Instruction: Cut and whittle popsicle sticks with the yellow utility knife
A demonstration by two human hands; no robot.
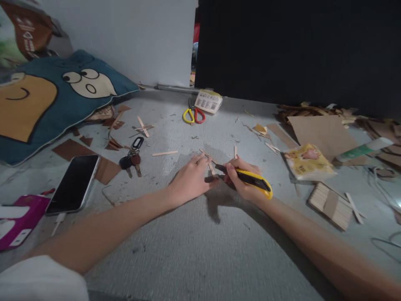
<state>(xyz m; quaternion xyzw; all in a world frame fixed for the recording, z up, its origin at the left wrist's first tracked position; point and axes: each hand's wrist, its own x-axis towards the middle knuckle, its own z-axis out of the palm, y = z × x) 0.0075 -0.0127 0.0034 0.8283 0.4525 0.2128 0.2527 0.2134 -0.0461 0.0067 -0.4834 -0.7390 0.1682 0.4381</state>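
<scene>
My right hand [242, 177] is closed around a yellow and black utility knife [253, 179], its tip pointing left toward a thin wooden craft stick [211, 166] on the grey floor. My left hand [191, 177] rests on the floor with its fingers pressed down on that stick, just left of the blade. The two hands almost touch. The stick is partly hidden by my fingers.
A phone [73, 184] and keys [133, 156] lie at left, near a blue cushion [46, 100]. Scissors [194, 115] lie at the back. A yellow packet [308, 161], brown cardboard [322, 131], a glue tube [365, 149] and a stick panel [332, 205] sit at right. Loose sticks are scattered about.
</scene>
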